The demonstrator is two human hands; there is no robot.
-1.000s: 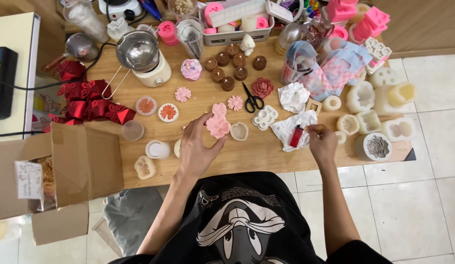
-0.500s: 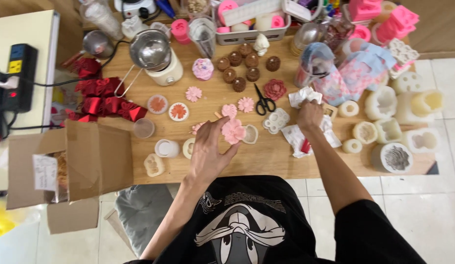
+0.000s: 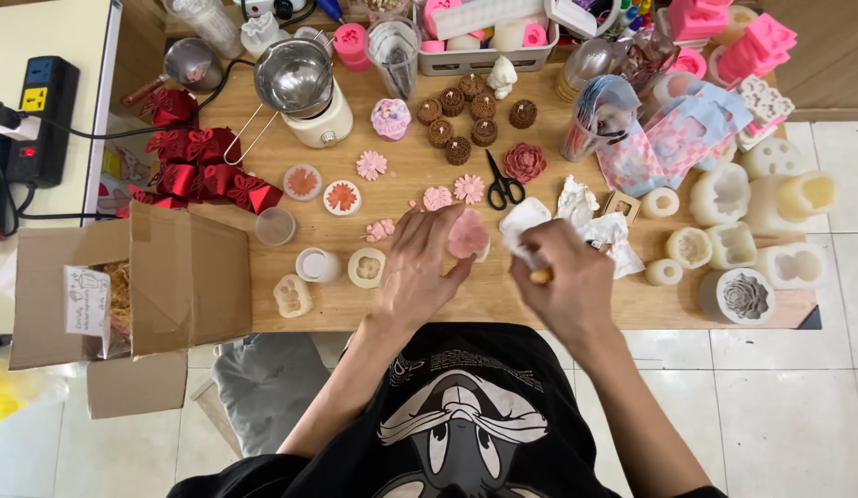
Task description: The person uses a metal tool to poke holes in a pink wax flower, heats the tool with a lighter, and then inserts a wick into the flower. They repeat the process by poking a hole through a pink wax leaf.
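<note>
The left hand (image 3: 420,272) pinches a pink flower-shaped wax piece (image 3: 467,232) between thumb and fingertips, lifted a little off the wooden table (image 3: 429,304), likely so it can be looked at from close up. The right hand (image 3: 562,281) is curled round a white tissue (image 3: 524,221) and something small and orange that is mostly hidden; I cannot tell what that small thing is. Both hands sit close together in front of the body, where the work is easy to see. Just left of the left hand lie small round white molds (image 3: 366,267), kept near for quick reach. Behind the hands are black scissors (image 3: 502,184), small pink flowers (image 3: 372,165) and a dark red flower (image 3: 524,162), spread out flat so none get squashed. More crumpled tissue (image 3: 599,226) lies beside the right hand. Farther back stand brown cupcake shapes (image 3: 458,124) and a metal melting pot (image 3: 295,78). Big white molds (image 3: 751,240) fill the right end. An open cardboard box (image 3: 134,286) waits at the left edge.
</note>
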